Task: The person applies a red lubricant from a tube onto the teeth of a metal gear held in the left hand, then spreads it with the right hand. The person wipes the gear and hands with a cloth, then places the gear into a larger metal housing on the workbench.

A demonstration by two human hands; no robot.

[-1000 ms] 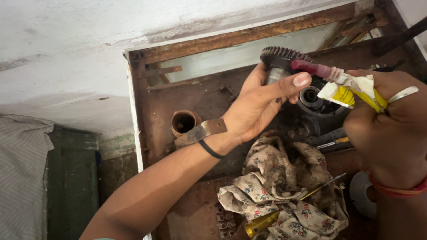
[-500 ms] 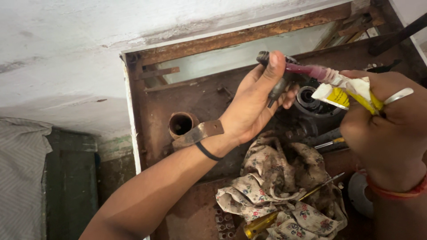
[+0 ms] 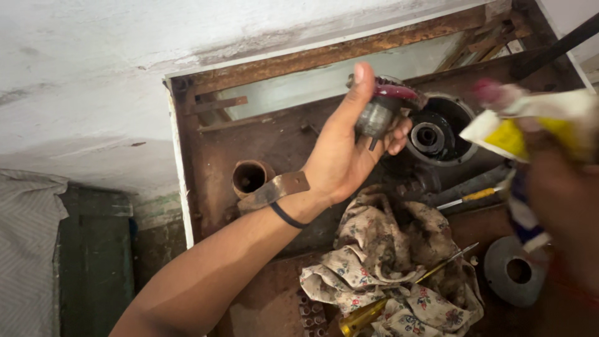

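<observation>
Head view: nearest lies a crumpled floral cloth rag (image 3: 399,262) with a yellow-handled screwdriver (image 3: 368,315) tucked in it, beside a grey metal disc with a centre hole (image 3: 515,269). Right hand (image 3: 564,206), blurred, clutches a yellow-and-white squeeze tube (image 3: 530,128). Left hand (image 3: 352,146) grips a small grey gear part smeared red (image 3: 380,112). Beyond sits a round black housing (image 3: 437,131) in the rusty metal frame (image 3: 206,143), partly cut off.
</observation>
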